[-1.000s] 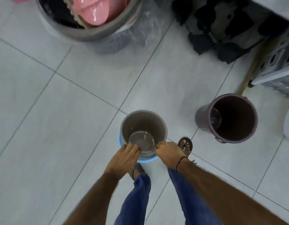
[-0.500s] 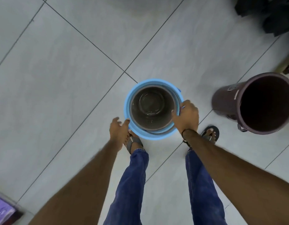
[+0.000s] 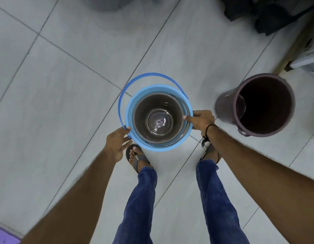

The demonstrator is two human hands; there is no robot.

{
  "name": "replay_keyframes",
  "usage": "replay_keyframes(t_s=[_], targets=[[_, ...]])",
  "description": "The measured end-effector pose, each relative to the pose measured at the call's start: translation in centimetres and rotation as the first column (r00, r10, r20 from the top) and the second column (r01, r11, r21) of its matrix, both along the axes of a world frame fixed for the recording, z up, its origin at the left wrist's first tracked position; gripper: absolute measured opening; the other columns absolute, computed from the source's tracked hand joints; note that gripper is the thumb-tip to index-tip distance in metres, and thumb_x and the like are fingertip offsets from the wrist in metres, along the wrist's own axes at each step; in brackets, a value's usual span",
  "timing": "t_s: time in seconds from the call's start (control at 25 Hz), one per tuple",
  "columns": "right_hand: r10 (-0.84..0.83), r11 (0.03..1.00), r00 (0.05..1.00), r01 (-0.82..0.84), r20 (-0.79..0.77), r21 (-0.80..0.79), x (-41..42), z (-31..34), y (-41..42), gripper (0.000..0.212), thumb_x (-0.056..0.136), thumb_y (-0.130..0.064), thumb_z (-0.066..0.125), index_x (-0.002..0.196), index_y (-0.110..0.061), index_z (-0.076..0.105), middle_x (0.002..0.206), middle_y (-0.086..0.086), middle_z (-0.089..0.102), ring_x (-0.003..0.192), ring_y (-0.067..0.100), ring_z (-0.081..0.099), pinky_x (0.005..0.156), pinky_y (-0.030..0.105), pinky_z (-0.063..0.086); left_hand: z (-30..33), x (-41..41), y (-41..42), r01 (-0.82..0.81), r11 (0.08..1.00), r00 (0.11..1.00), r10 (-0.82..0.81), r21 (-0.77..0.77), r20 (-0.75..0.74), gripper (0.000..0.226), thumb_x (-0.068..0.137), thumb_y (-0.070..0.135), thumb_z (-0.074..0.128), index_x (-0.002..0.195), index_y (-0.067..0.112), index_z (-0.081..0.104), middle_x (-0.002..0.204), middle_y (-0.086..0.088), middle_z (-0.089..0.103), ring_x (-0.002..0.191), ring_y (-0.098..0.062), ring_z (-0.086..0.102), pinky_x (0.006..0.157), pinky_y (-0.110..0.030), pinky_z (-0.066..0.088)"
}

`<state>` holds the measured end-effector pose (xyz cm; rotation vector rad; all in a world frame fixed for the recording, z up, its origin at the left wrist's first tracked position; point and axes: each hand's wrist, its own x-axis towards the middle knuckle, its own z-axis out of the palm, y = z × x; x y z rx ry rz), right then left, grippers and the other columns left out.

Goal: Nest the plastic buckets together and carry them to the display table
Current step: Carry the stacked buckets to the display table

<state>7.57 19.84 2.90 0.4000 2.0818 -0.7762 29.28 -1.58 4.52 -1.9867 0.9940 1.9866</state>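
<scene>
Open tiled floor (image 3: 64, 103) spreads wide to the left. The left hand (image 3: 117, 143), fingers loosely spread, touches the blue bucket (image 3: 129, 124) at its left rim, beside the handle end. A grey bucket (image 3: 152, 110) sits nested inside the blue one, above the person's feet. The right hand (image 3: 201, 120) pinches the right rim. A maroon bucket (image 3: 225, 104) stands near on the right, beneath dark clutter.
</scene>
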Motion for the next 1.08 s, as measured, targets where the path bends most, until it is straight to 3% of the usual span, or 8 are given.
replay_keyframes(t_s=[0.2,0.36,0.52,0.68,0.84,1.08], targets=[[-0.161,0.972,0.986,0.154,-0.028,-0.176,-5.1,9.4,6.7,0.036,0.070,-0.024,0.089,0.102,-0.012,0.079,0.094,0.007,0.079,0.088,0.021,0.076,0.082,0.043,0.063,10.6,-8.1,2.4,0.141,0.981,0.973,-0.162,-0.133,-0.165,0.015,0.089,0.020,0.074,0.103,0.018,0.075,0.096,-0.001,0.077,0.097,-0.022,0.069,0.089,-0.036,0.054],[-0.303,0.925,0.944,0.259,-0.128,-0.279,-9.9,17.3,14.4,0.027,0.072,-0.020,0.088,0.097,-0.016,0.080,0.094,0.007,0.080,0.092,0.023,0.076,0.086,0.043,0.061,17.8,-15.9,7.8,0.288,0.932,0.895,-0.344,-0.222,-0.285,0.027,0.088,0.022,0.075,0.114,0.017,0.074,0.105,-0.004,0.078,0.098,-0.021,0.071,0.090,-0.036,0.054],[-0.393,0.903,0.898,0.336,-0.200,-0.266,-14.5,21.6,23.8,0.040,0.068,-0.025,0.090,0.103,-0.010,0.078,0.097,0.008,0.079,0.091,0.023,0.076,0.086,0.041,0.061,20.8,-23.2,15.1,0.386,0.883,0.810,-0.463,-0.266,-0.360,0.033,0.088,0.021,0.075,0.120,0.016,0.072,0.111,-0.007,0.076,0.094,-0.018,0.071,0.089,-0.033,0.053],[-0.421,0.905,0.870,0.381,-0.259,-0.192,-17.3,21.9,33.4,0.043,0.065,-0.031,0.090,0.102,-0.012,0.079,0.096,0.007,0.079,0.095,0.024,0.075,0.089,0.042,0.060,19.3,-28.5,23.3,0.496,0.827,0.741,-0.561,-0.264,-0.368,0.035,0.089,0.023,0.073,0.123,0.016,0.071,0.109,-0.004,0.076,0.095,-0.016,0.072,0.083,-0.028,0.055],[-0.412,0.909,0.873,0.413,-0.259,-0.056,-17.6,17.0,37.1,0.042,0.068,-0.029,0.090,0.105,-0.011,0.078,0.097,0.009,0.079,0.091,0.020,0.074,0.090,0.038,0.059,14.0,-30.5,29.0,0.525,0.827,0.787,-0.562,-0.204,-0.253,0.032,0.092,0.018,0.069,0.123,0.011,0.070,0.107,-0.005,0.075,0.102,-0.023,0.069,0.090,-0.035,0.056],[-0.294,0.948,0.935,0.312,-0.197,0.069,-18.3,5.5,37.8,0.035,0.080,-0.033,0.080,0.111,-0.016,0.077,0.107,0.007,0.077,0.103,0.021,0.068,0.092,0.026,0.050,1.7,-32.6,32.5,0.553,0.826,0.832,-0.554,-0.112,0.020,0.035,0.094,0.010,0.066,0.128,0.012,0.067,0.115,-0.013,0.071,0.110,-0.033,0.067,0.098,-0.045,0.054]])
